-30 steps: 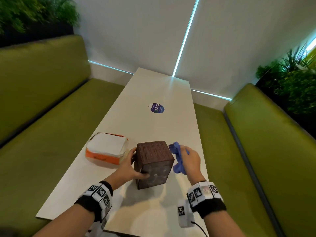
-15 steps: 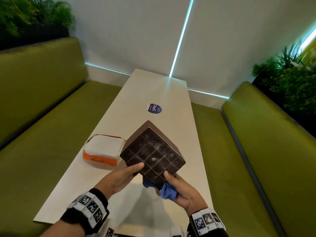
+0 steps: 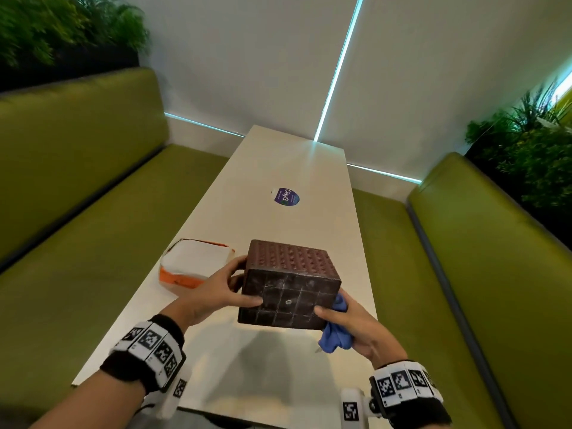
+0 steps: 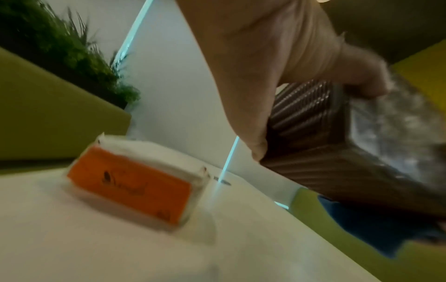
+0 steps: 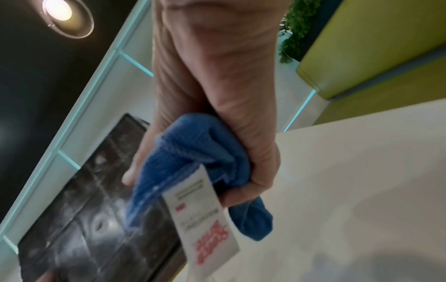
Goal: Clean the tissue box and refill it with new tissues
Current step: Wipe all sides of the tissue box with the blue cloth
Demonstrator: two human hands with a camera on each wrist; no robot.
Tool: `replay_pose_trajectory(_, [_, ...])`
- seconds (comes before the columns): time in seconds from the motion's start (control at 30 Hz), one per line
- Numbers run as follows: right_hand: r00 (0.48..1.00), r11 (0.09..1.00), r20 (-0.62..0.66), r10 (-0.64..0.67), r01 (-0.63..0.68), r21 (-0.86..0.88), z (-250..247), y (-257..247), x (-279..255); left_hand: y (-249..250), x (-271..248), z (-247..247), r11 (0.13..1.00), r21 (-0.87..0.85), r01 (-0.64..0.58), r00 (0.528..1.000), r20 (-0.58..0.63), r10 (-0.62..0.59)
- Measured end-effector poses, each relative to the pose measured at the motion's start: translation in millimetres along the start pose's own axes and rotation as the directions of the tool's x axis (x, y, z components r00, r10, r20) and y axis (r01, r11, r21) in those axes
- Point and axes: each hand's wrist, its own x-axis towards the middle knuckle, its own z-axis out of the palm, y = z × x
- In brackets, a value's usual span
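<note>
Best wiping the dusty base of the brown woven cube tissue box, left hand gripping its side, right hand clutching the crumpled blue cloth.

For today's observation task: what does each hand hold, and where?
Left hand grips the tissue box by its left side; right hand holds the bunched blue cloth against its lower right corner.

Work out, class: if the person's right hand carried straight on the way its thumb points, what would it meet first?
The right hand, gripping the blue cloth, would meet the brown tissue box: its thumb already touches the dusty gridded face.
</note>
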Motion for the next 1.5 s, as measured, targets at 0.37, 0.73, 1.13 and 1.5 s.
replay_pose_trajectory(0.37, [0.731,0.705,-0.351,-0.585,0.245,-0.666,17,-24,12,-60,10,15,0.989,0.139,-0.039,0.988,-0.144,0.059])
replay_pose_trajectory(0.73, [0.923,0.102,-0.050,-0.380,-0.012,-0.995,101,35,54,-84,10,19,0.980,0.197,-0.032,0.985,-0.161,0.064])
replay_pose_trajectory(1.13, [0.889,0.143,0.000,-0.458,0.073,-0.987,130,53,54,-93,14,21,0.950,0.310,-0.023,0.975,-0.204,0.091])
replay_pose_trajectory(1.5, [0.854,0.169,-0.178,-0.488,-0.108,-0.980,109,52,64,-92,14,13,0.984,0.179,0.026,0.983,-0.182,0.007])
